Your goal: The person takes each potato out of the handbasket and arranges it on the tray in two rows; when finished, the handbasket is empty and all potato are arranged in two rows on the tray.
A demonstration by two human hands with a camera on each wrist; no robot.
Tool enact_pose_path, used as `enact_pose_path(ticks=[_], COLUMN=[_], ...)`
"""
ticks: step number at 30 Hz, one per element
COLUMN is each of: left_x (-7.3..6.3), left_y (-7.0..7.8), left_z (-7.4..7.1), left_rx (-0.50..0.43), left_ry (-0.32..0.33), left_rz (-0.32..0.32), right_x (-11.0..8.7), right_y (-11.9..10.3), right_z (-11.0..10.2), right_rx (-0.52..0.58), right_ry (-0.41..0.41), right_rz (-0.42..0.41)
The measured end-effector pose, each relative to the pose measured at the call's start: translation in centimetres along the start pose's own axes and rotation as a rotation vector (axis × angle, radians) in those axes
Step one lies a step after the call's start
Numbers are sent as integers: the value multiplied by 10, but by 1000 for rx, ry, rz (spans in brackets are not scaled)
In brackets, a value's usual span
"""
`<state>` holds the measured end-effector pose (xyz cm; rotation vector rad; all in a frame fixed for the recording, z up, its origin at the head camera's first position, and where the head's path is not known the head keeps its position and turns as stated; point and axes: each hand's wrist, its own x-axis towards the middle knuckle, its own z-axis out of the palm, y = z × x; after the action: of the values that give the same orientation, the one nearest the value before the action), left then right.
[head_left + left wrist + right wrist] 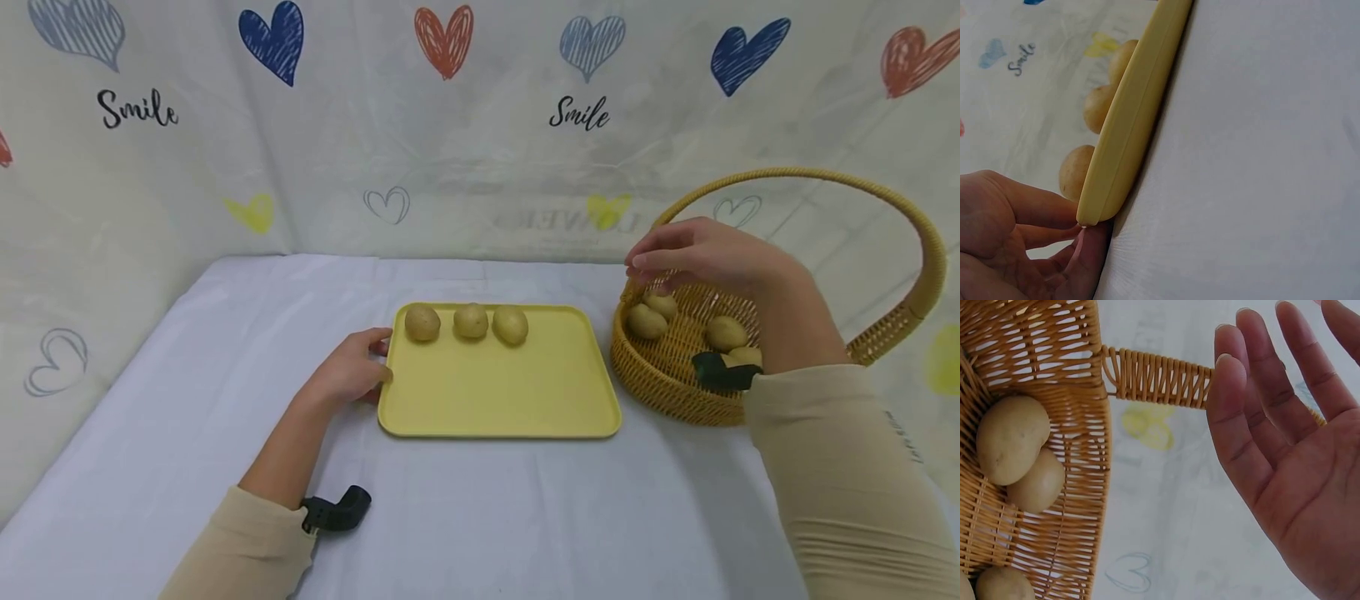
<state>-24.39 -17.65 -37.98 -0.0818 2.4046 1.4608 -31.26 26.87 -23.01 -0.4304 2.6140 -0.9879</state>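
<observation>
A yellow tray (495, 392) lies on the table with three potatoes (471, 321) in a row along its far side. At the tray's left edge, my left hand (348, 367) pinches the rim, thumb on top and fingers underneath, as the left wrist view shows. My right hand (708, 254) is held over the wicker basket (652, 392), below its arched handle. Its palm and relaxed fingers (1300, 356) show in the right wrist view, with nothing in them. Several potatoes (1013, 440) lie inside the basket; my right forearm hides part of it.
The basket's tall handle (806, 173) arches up at the right, close beside the tray. A white cloth (465, 517) covers the table. Behind it hangs a pale sheet (480, 125) printed with hearts and lettering.
</observation>
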Motion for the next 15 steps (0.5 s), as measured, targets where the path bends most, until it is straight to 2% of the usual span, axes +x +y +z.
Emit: enact_pose_path(ticks=[4,15], left_x=[-1,-1], left_y=[1,2], left_z=[-1,0], left_rx=[-1,-12], left_ry=[-2,-11], left_rz=[4,-1], right_x=[-3,-4], right_y=[4,27], right_z=[-3,-8], right_rx=[-17,-154], right_ry=[4,2], right_rz=[18,74])
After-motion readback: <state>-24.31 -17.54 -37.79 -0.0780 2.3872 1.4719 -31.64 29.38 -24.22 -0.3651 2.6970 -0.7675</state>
